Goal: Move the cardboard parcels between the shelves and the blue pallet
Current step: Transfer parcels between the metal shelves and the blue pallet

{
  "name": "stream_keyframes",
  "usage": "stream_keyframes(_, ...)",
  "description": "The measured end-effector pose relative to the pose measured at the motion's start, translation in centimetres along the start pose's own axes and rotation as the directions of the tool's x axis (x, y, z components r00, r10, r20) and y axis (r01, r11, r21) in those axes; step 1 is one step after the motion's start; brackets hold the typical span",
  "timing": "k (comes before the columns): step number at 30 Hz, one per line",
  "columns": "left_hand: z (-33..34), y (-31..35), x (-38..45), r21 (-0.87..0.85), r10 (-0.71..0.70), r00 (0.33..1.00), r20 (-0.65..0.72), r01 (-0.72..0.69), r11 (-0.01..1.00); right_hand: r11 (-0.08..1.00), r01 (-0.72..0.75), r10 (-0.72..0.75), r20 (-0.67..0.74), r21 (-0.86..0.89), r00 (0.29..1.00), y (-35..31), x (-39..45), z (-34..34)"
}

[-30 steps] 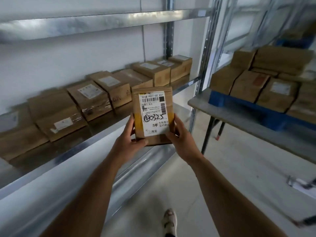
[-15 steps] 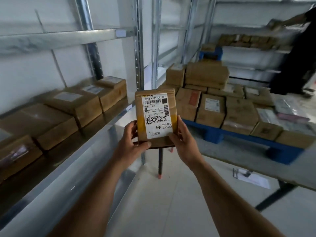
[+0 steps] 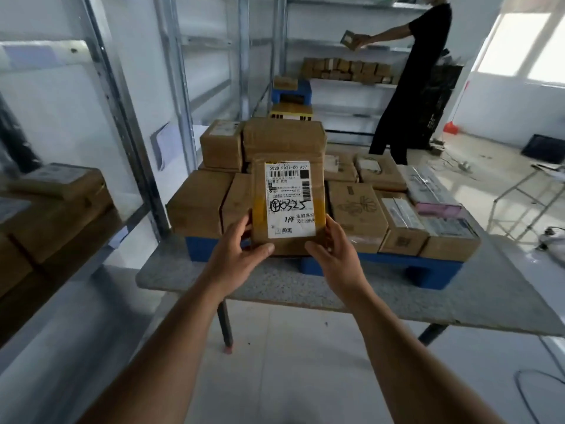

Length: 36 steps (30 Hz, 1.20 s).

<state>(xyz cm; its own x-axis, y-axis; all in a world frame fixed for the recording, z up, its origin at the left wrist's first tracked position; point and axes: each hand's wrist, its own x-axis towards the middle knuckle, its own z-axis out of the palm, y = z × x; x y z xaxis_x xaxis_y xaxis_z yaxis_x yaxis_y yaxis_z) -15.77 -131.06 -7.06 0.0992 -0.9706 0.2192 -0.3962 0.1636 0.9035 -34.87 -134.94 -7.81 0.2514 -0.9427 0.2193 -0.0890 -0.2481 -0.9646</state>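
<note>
Left of the blue pallet (image 3: pixel 428 267), a metal shelf (image 3: pixel 61 240) carries blurred brown cartons, perhaps three. The left hand (image 3: pixel 235 255) and right hand (image 3: pixel 333 252) pinch one flat rectangular cardboard parcel (image 3: pixel 289 203) upright in front of the pallet, thumbs on its white label, fingers curled behind its edges. The pallet sits on a speckled grey worktop (image 3: pixel 275 289), holding roughly a dozen taped boxes.
</note>
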Motion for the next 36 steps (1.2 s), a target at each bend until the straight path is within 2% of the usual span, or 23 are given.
stream_keyframes(9,8.9,1.9,13.3,-0.05,0.035,0.999,0.028,-0.034,0.998,0.998,0.02,-0.025,-0.086,-0.067,0.996,3.5,10.4,-10.3)
stream_keyframes(15,15.8,5.1,21.7,0.085,0.0,1.0,0.031,-0.003,0.996,0.991,0.124,-0.121,-0.061,0.058,0.991,4.8,17.2,-18.7)
stream_keyframes(19,19.1,5.9,25.9,0.165,-0.003,0.997,0.074,-0.009,0.986,0.988,0.121,-0.115,-0.061,0.096,0.991,6.1,20.4,-21.9)
stream_keyframes(26,21.1,4.5,31.1,0.215,-0.028,1.0,0.004,0.026,0.976,0.993,0.072,-0.068,-0.044,0.097,0.997,8.7,25.3,-23.2)
stream_keyframes(36,19.9,0.9,37.9,0.269,-0.117,0.989,-0.091,0.137,0.953,0.992,0.007,-0.013,-0.042,-0.126,0.999,10.2,33.1,-21.3)
